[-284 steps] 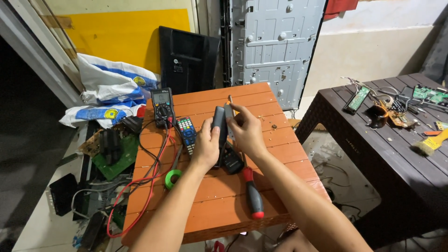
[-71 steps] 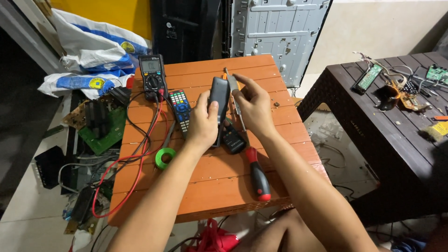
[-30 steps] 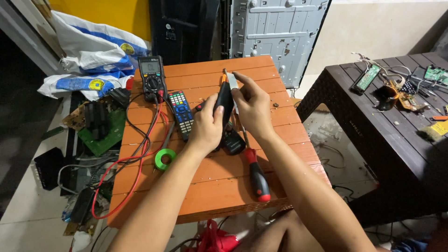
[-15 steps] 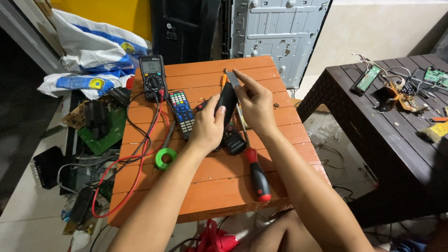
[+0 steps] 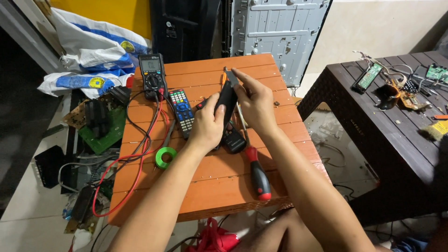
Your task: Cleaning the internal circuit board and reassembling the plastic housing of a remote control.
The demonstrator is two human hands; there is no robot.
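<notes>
Both hands hold a black remote control (image 5: 227, 100) up on edge over the orange plastic table (image 5: 219, 186). My left hand (image 5: 206, 125) grips its lower part, thumb on the side. My right hand (image 5: 252, 100) pinches the upper end, where a small orange-tipped tool (image 5: 224, 74) pokes into the seam. Beneath the hands lies another black remote piece (image 5: 234, 141). A red-and-black screwdriver (image 5: 256, 171) lies on the table by my right forearm.
A multimeter (image 5: 151, 74) with red and black leads, a blue-buttoned remote (image 5: 181, 111) and a green tape roll (image 5: 165, 157) lie on the table's left. Circuit boards (image 5: 100, 122) sit on the floor left. A dark table (image 5: 396, 135) with electronic parts stands right.
The remote has been turned from flat-faced to edge-on between my hands, and my right hand's fingers have shifted along its upper end. The camera has moved slightly.
</notes>
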